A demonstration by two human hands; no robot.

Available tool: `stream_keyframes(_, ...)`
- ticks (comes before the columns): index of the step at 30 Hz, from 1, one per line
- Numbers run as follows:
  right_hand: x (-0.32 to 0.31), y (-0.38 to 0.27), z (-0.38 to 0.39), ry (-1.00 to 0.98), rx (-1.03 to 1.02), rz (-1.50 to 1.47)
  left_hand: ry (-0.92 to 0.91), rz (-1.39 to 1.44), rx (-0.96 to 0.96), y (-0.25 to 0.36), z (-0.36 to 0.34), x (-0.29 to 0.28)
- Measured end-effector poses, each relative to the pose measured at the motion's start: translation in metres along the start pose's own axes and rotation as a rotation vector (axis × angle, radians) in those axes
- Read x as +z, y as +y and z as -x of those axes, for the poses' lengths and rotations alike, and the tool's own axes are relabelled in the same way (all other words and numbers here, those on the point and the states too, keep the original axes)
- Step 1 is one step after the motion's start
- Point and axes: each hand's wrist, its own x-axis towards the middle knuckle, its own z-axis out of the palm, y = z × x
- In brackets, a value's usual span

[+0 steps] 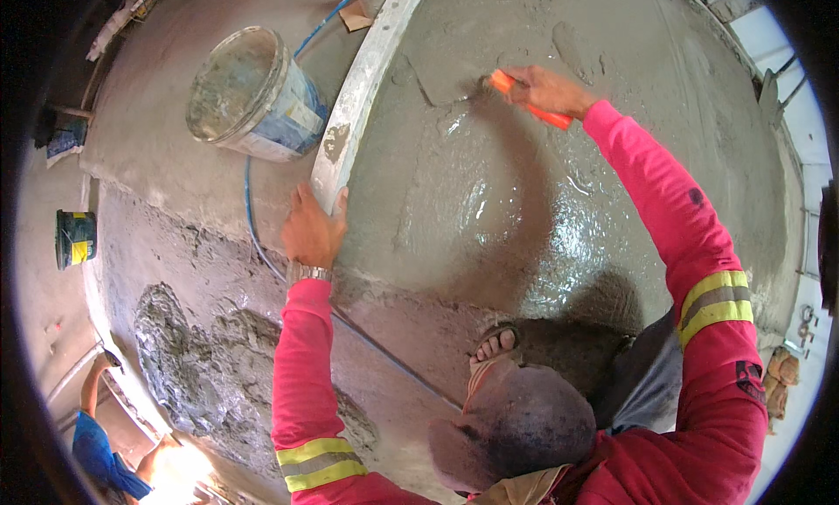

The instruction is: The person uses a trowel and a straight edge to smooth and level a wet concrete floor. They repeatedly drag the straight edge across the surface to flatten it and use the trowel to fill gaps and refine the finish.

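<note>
My left hand is closed round the near end of a long, pale straightedge smeared with cement. The bar runs away from me along the left side of a wet grey cement surface. Out to the right, my right hand grips a tool with an orange handle, which looks like a trowel. It is held low at the wet surface. Its blade is hard to make out against the grey cement.
A cement-stained bucket stands left of the straightedge. A blue hose passes beneath the bucket's side and my left arm. Rough mortar lies lower left, near a dark bucket. Another person in blue is at bottom left.
</note>
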Motion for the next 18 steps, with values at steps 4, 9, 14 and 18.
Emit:
stream_keyframes(4, -0.024, -0.024, 0.027, -0.208, 0.156, -0.149, 0.024, -0.045, -0.002, -0.009, 0.003, -0.004)
stream_keyframes(9, -0.045, -0.005, 0.006, -0.03, 0.238, -0.054, -0.001, -0.018, -0.006, 0.001, 0.0, -0.001)
stream_keyframes(14, 0.005, -0.008, 0.004, 0.022, 0.063, 0.005, 0.006, -0.004, -0.001, -0.002, 0.001, 0.0)
stream_keyframes(18, -0.016, -0.039, 0.023, -0.241, 0.129, -0.063, -0.034, -0.016, -0.035, -0.004, 0.002, -0.008)
